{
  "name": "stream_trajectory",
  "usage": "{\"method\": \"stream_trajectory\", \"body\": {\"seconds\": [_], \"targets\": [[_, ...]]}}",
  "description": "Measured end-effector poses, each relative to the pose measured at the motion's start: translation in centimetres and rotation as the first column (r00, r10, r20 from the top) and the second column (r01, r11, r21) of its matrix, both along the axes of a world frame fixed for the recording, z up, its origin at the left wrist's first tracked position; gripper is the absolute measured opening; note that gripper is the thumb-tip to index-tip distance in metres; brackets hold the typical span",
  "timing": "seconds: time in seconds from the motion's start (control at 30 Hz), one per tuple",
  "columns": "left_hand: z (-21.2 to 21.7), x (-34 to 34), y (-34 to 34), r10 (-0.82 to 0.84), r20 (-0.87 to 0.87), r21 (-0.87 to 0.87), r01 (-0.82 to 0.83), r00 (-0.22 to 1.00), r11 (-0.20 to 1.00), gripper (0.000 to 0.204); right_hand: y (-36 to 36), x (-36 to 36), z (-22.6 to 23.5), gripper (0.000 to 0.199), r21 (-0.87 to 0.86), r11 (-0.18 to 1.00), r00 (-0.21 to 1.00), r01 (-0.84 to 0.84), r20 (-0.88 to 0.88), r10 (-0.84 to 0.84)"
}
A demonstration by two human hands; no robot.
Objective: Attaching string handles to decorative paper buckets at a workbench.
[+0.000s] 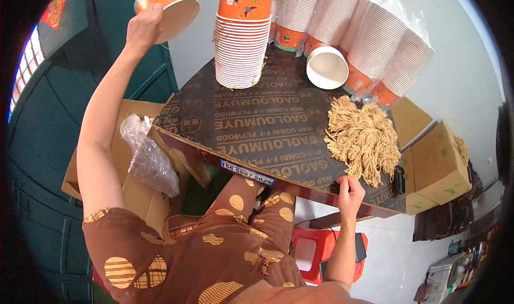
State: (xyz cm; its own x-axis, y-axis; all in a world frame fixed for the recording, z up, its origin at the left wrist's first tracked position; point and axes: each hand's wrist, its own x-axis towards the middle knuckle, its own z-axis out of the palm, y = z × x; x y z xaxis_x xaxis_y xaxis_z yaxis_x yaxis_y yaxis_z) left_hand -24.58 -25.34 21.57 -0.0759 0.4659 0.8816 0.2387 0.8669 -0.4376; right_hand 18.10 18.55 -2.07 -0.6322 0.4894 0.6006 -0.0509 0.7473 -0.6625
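At the upper left, 1 orange paper bowl (172,14) is in the air, with fingers of the left hand (144,28) clamped on its side. Its mouth and slanted axis point to the lower right. Beside it, the dark table (241,135) carries stacked bowls (242,52) and tan strands (364,138); at the near edge, the right hand (350,194) curls its fingers together. Around are a pale wall (466,58) and green panelling (43,197).

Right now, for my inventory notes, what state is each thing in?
Orange paper bowl: tilted, held in left hand
Near bowl stack: nested, upside down
Single bowl: opening toward camera, looks empty
Back bowl stacks: nested, plastic-wrapped
Tan strands: loosely heaped
Left cardboard box: open
Clear plastic: crumpled
Right hand: fingers curled
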Motion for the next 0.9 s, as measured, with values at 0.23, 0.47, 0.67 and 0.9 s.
{"method": "stream_trajectory", "body": {"seconds": [0.23,0.47,0.67,0.9], "targets": [[3.4,-4.4,2.6,0.107,0.197,-0.006,-0.108,0.975,0.994,0.019,-0.2,0.1,-0.1,0.011,-0.021,1.000,1.000,0.000,-0.004,0.000],[7.7,-8.9,7.5,-0.389,-0.026,-0.023,0.388,0.921,0.921,0.013,-0.3,0.0,-0.2,0.010,-0.019,1.000,1.000,0.003,-0.014,-0.003],[11.6,-6.6,13.2,-0.375,0.090,-0.108,0.383,0.923,0.917,0.012,-0.8,-0.2,0.1,0.008,0.028,1.000,1.000,-0.001,-0.029,0.001],[13.3,-4.4,17.9,-0.706,0.097,-0.094,0.713,0.701,0.695,0.011,-0.7,-0.3,-0.2,0.008,0.065,0.998,0.998,0.012,-0.065,-0.007]]}}
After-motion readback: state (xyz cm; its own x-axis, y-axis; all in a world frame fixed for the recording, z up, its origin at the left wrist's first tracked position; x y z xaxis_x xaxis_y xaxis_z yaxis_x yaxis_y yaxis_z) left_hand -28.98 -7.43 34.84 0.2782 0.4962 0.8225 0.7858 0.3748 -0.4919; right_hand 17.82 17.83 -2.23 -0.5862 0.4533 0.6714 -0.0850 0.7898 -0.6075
